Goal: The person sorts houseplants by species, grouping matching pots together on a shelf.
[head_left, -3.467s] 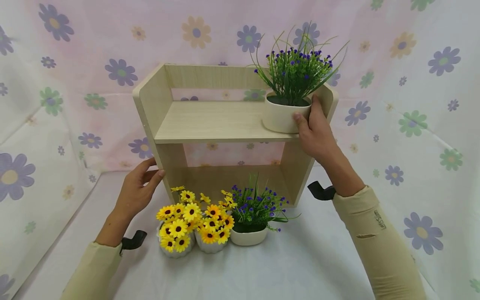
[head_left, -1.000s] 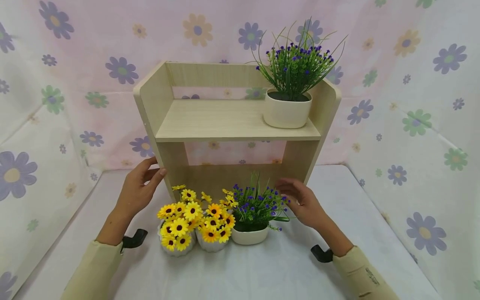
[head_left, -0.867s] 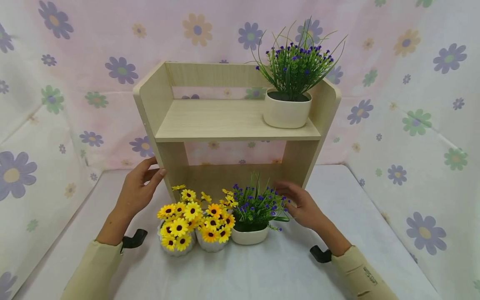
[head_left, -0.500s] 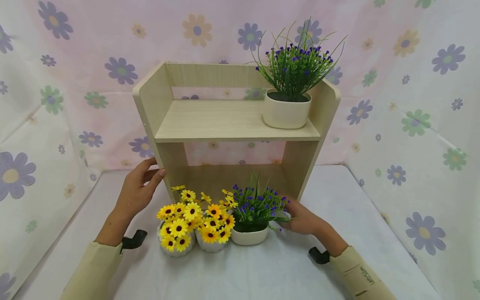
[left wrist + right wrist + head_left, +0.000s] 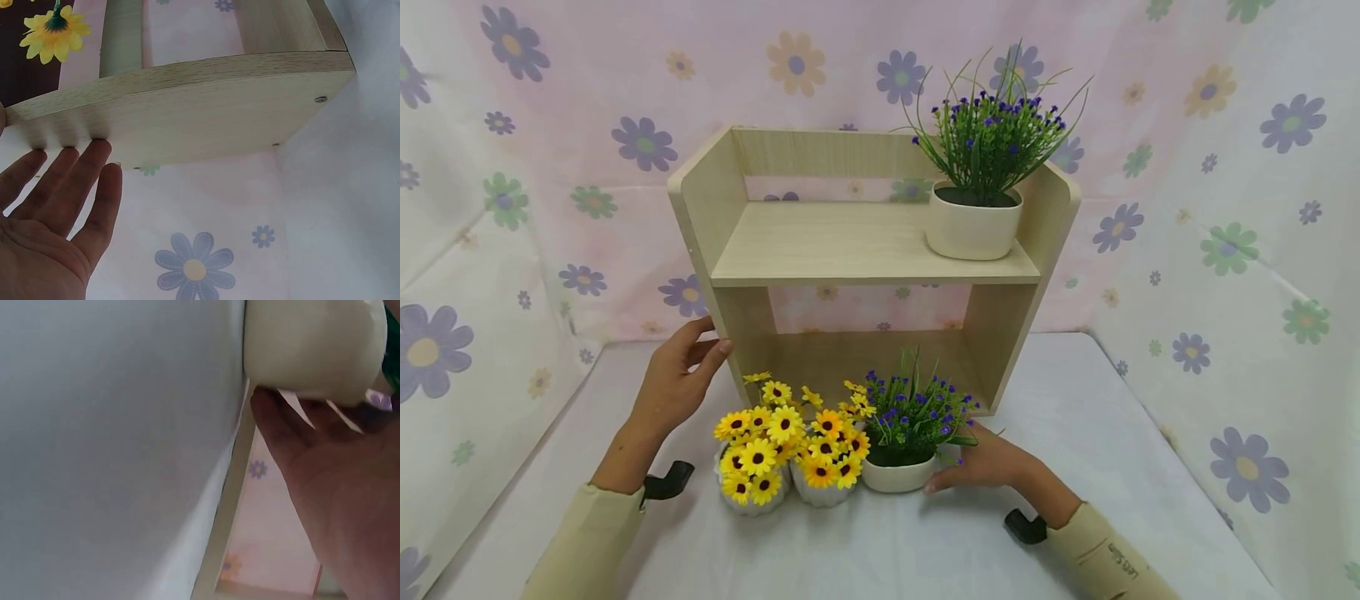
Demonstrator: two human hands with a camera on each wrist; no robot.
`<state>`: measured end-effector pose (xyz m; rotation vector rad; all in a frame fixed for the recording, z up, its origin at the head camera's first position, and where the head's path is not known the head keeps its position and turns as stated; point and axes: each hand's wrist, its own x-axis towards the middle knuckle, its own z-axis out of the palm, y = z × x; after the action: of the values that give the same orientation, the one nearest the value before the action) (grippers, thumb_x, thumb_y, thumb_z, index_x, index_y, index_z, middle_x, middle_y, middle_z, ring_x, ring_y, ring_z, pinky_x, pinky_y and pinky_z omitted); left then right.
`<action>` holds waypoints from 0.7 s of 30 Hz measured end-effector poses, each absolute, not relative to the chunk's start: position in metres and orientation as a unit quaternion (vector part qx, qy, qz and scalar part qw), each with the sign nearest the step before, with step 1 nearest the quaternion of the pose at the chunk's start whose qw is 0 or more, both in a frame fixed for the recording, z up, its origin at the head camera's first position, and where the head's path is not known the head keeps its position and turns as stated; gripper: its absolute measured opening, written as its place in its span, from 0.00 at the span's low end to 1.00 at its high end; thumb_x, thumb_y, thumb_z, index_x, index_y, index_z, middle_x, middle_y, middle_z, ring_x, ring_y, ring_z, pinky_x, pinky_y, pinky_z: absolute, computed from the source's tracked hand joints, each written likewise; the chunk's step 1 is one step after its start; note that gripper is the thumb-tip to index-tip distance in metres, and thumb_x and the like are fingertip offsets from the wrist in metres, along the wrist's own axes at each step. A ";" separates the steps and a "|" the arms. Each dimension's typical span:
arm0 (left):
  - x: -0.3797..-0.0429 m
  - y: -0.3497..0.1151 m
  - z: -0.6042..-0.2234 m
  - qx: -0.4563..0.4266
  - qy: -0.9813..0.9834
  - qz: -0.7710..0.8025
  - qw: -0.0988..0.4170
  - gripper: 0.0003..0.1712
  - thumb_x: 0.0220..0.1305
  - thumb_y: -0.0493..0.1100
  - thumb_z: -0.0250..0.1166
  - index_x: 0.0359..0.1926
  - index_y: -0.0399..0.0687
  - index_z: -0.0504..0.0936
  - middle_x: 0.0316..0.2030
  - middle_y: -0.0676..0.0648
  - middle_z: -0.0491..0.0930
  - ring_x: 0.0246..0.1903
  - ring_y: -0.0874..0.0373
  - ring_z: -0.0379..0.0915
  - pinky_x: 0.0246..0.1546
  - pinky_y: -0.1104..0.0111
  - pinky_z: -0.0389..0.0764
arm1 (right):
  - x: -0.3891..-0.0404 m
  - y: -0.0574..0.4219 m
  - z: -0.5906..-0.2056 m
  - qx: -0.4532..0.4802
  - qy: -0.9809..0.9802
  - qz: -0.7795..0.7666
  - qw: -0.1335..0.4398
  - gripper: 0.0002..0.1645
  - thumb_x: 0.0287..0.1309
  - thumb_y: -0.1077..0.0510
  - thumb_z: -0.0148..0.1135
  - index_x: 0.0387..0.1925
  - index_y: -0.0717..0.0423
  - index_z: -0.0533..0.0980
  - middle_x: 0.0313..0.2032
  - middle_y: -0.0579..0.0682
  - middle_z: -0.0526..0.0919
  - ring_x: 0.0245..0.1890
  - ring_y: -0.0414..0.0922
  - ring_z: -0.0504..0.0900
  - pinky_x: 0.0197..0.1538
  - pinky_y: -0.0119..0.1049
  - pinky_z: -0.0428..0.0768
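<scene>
A pale wooden two-tier shelf [image 5: 876,277] stands on the white cloth. My left hand [image 5: 673,379] presses its fingertips to the outer face of the shelf's left side panel [image 5: 206,112], thumb at the front edge. My right hand [image 5: 988,458] is at the right end of a cream oval pot [image 5: 898,477] of purple flowers [image 5: 917,412]. Its thumb lies at the pot's front right; the other fingers go behind, hidden by leaves in the head view. In the right wrist view the fingertips meet the pot's wall [image 5: 312,344].
A second purple-flowered plant in a cream pot [image 5: 973,225] stands at the right of the upper tier. Two yellow-flowered plants in ribbed white pots [image 5: 756,500] sit left of the front purple one. Flower-printed fabric [image 5: 587,83] hangs around.
My right hand has let go of the purple-flowered pot on the upper tier and come down to the front one, its thumb now at that pot's front. My left hand stays in place.
</scene>
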<state>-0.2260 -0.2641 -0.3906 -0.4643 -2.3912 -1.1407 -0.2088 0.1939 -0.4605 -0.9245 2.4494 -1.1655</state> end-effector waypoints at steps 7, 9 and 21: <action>-0.226 -0.265 -0.391 -0.173 -0.864 -0.415 0.225 0.30 0.81 0.42 0.61 0.78 0.48 0.69 0.69 0.39 0.76 0.60 0.35 0.82 0.53 0.89 0.71 | -0.202 0.184 -0.463 -0.298 0.853 -0.413 0.111 0.65 0.48 0.43 0.87 0.81 0.50 0.61 0.81 0.52 0.60 0.82 0.59 0.55 0.79 0.66 0.58; -0.226 -0.265 -0.391 -0.173 -0.864 -0.415 0.225 0.30 0.81 0.42 0.61 0.78 0.48 0.69 0.69 0.39 0.76 0.60 0.35 0.82 0.53 0.89 0.71 | -0.202 0.183 -0.463 -0.300 0.852 -0.417 0.102 0.63 0.49 0.43 0.86 0.81 0.50 0.61 0.81 0.51 0.62 0.82 0.59 0.56 0.78 0.66 0.59; -0.226 -0.264 -0.391 -0.168 -0.868 -0.409 0.226 0.29 0.81 0.44 0.60 0.78 0.47 0.69 0.69 0.39 0.76 0.60 0.35 0.81 0.53 0.89 0.70 | -0.201 0.182 -0.460 -0.308 0.854 -0.408 0.093 0.52 0.53 0.44 0.84 0.75 0.51 0.70 0.75 0.49 0.71 0.78 0.56 0.64 0.77 0.65 0.64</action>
<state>-0.2262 -0.2643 -0.3908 -0.4629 -2.3934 -1.1285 -0.2007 0.1820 -0.4595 -0.9154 2.5348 -1.2117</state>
